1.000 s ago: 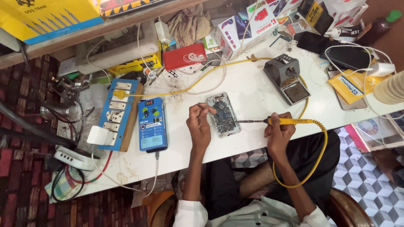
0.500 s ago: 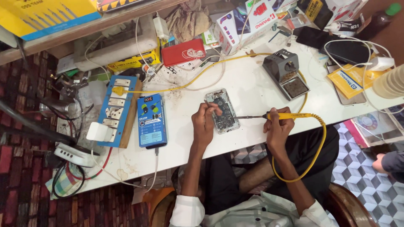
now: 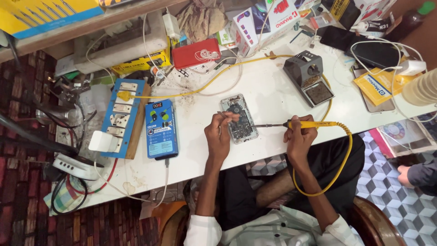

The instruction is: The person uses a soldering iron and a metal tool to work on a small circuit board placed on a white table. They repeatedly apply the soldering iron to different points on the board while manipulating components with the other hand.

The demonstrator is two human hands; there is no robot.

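Two hands: both mid-frame, over the white table [image 3: 273, 98].
Left hand [image 3: 219, 134]: pinching thin tweezers [image 3: 221, 115] at opened phone [image 3: 239, 119], centre frame.
Right hand [image 3: 299, 136]: fist closed around yellow soldering iron [image 3: 302, 124], tip on phone's right edge.
Iron stand [image 3: 308, 77]: upper right.
Blue box [image 3: 161, 129]: left of phone.

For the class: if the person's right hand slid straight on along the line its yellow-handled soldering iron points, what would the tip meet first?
The right hand aims the yellow-handled soldering iron at the opened phone's grey circuit board; height is unclear.
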